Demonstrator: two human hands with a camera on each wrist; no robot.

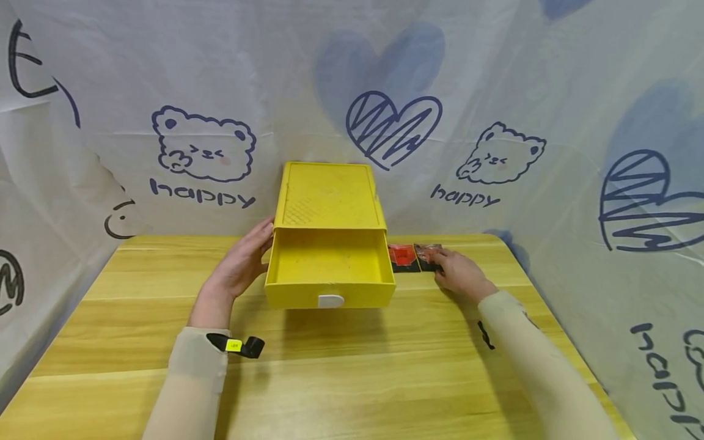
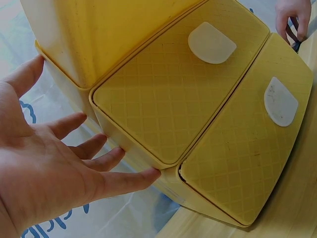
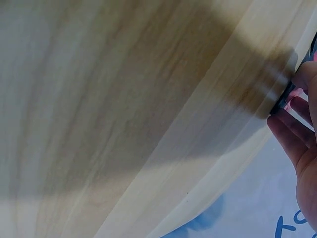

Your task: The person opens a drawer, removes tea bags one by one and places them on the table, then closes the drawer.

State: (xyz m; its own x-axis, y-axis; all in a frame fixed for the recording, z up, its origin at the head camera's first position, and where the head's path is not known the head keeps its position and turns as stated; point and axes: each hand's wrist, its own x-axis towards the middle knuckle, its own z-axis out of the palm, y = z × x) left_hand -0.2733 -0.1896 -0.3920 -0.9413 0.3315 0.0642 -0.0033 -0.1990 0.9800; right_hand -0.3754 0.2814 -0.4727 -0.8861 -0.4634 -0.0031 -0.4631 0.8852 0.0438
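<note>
A yellow drawer cabinet (image 1: pixel 330 195) stands against the back of the table, its top drawer (image 1: pixel 297 296) pulled out with a bare inside. My left hand (image 1: pixel 242 260) rests its spread, nearly straight fingertips along the cabinet's left side, as the left wrist view shows. Right of the cabinet, my right hand (image 1: pixel 464 275) pinches a flat black-and-red card (image 1: pixel 428 252) between thumb and fingers. Beside it lies a similar black-and-red card (image 1: pixel 403 256), partly hidden behind the open drawer. In the right wrist view only the dark edge of the held card (image 3: pixel 283 101) shows.
Two closed drawers with white handles (image 2: pixel 212 43) sit under the open one. The wood-grain table (image 1: pixel 330 373) has a rounded back right corner. A white curtain (image 1: pixel 297 79) with printed bears and hearts hangs close behind and on both sides.
</note>
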